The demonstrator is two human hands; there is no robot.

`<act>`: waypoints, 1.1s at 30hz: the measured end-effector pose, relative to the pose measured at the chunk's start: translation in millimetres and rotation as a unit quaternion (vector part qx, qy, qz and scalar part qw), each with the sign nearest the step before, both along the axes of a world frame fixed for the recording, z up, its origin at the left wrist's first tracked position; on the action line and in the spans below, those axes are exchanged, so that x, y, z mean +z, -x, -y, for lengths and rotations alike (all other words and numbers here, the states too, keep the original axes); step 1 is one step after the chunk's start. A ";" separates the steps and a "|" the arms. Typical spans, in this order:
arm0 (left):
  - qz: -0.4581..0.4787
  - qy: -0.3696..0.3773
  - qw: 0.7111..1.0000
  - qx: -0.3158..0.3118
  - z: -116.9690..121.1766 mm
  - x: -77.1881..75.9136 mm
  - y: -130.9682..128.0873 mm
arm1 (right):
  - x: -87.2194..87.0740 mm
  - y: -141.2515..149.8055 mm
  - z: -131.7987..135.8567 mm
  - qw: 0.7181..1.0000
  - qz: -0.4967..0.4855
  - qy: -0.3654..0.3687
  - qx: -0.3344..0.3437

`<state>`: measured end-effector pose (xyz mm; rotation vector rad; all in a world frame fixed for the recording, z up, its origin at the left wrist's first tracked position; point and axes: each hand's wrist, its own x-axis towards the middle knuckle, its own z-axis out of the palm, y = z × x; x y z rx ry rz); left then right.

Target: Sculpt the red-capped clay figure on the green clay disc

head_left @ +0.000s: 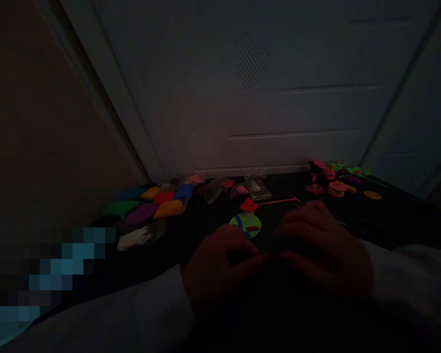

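In the dim light, my left hand (224,264) is just in front of a round lime-green clay disc (257,226). Its thumb and index finger come together in a pinch; whatever is between them is too dark to make out. My right hand (323,250) hovers to the right, its thumb and bent fingers apart with no visible object in them. On the disc are a blue strip and a dark red piece. A small clay house with a red cone roof (249,205) stands at its far edge.
Bags of coloured clay (169,209) lie at the left, with a white clay bag (135,239) nearer. Behind the disc are a clear bag (259,190) and a thin pink stick (277,201). Finished-looking clay pieces (337,189) cluster at the back right. A white panel (213,98) rises behind.
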<state>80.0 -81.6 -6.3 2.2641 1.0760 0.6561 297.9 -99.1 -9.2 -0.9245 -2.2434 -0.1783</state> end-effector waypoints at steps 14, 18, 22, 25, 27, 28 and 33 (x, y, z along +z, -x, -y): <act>-0.094 -0.064 0.993 -0.022 5.4 -7.6 4.0 | 16.2 -49.6 -31.5 0.931 0.175 0.280 -0.158; -0.101 -0.082 0.991 -0.036 7.9 -5.5 4.4 | 5.3 -33.0 -27.2 0.936 0.169 0.282 -0.130; -0.095 -0.069 0.991 -0.058 4.1 -7.6 3.6 | 8.8 -24.2 -15.7 0.934 0.163 0.286 -0.138; -0.094 -0.068 0.992 -0.055 3.0 -8.8 1.9 | 11.6 -19.1 -7.2 0.932 0.170 0.286 -0.146; -0.099 -0.061 0.991 -0.060 4.5 -7.8 0.7 | 11.6 -15.1 -2.7 0.930 0.171 0.286 -0.155; -0.099 -0.059 0.991 -0.064 5.7 -6.8 0.2 | 11.3 -12.7 -0.6 0.930 0.164 0.288 -0.159; -0.083 -0.055 0.991 -0.088 10.7 -1.4 0.4 | 7.6 -0.5 11.3 0.934 0.055 0.339 -0.103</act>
